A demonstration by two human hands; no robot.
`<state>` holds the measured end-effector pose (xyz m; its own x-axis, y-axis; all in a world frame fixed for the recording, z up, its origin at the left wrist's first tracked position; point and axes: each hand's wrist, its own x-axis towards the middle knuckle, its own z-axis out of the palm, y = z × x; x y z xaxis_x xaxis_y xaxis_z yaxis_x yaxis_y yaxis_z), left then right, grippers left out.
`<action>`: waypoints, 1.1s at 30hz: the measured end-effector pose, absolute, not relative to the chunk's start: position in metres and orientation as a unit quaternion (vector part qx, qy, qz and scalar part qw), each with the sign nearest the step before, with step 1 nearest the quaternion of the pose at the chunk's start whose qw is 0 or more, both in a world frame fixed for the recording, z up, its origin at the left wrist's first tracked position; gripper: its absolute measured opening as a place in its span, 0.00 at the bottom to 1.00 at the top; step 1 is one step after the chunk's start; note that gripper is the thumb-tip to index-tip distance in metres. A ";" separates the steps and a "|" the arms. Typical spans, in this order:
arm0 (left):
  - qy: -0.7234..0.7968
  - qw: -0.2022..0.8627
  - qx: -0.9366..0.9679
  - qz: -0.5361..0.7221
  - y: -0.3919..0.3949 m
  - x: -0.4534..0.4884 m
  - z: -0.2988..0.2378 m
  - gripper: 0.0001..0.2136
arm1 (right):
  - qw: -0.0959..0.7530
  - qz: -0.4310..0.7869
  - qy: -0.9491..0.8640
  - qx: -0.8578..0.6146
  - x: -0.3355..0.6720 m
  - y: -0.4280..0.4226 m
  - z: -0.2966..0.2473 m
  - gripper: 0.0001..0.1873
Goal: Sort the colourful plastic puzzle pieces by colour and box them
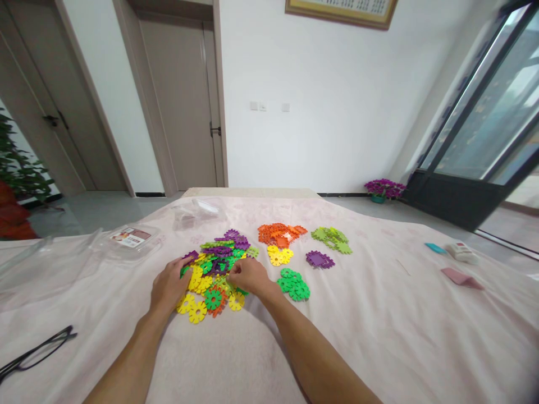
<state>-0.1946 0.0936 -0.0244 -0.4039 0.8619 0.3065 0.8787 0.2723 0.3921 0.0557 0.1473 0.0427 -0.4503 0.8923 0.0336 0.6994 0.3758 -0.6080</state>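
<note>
A mixed heap of plastic snowflake building discs (pixel 205 283) in yellow, green, purple and orange lies on the cloth in front of me. My left hand (pixel 170 282) rests against the heap's left side, its fingers stretched out along the discs. Over the heap's right side, my right hand (pixel 249 275) has its fingers pinched together; what is between them, if anything, is hidden. Right of the heap lie sorted groups: orange pieces (pixel 275 234), yellow discs (pixel 279 256), green discs (pixel 293 285), purple pieces (pixel 320 259) and light green pieces (pixel 332 239).
A clear plastic box with a label (pixel 131 238) sits at the left, with another clear container (pixel 196 214) farther back. Black glasses (pixel 40 350) lie at the near left. On the right are a white object (pixel 462 252), a blue piece (pixel 435 248) and a pink cloth (pixel 463 278).
</note>
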 end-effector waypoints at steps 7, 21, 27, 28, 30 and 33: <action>-0.798 0.011 -0.547 -0.252 0.095 -0.197 -0.026 0.23 | 0.162 0.254 -0.823 -0.482 0.055 0.144 0.038 0.15; -0.798 0.004 -0.551 -0.243 0.095 -0.199 -0.028 0.24 | 0.320 0.434 -0.728 -0.423 0.105 0.189 0.051 0.13; -0.796 0.001 -0.553 -0.247 0.098 -0.204 -0.034 0.25 | 0.388 0.409 -0.662 -0.494 0.186 0.223 0.038 0.08; -0.795 -0.001 -0.552 -0.250 0.098 -0.204 -0.034 0.25 | 0.403 0.409 -0.645 -0.505 0.199 0.227 0.035 0.08; -0.793 -0.002 -0.552 -0.259 0.098 -0.205 -0.034 0.25 | 0.430 0.393 -0.618 -0.528 0.222 0.234 0.030 0.09; -0.791 0.001 -0.550 -0.268 0.097 -0.204 -0.032 0.24 | 0.465 0.327 -0.595 -0.568 0.251 0.241 0.030 0.11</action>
<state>-0.2039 0.0974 -0.0324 -0.3950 0.8695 0.2965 0.8709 0.2518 0.4220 0.2512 0.2414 0.0304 0.0778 0.9801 0.1824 0.3718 0.1412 -0.9175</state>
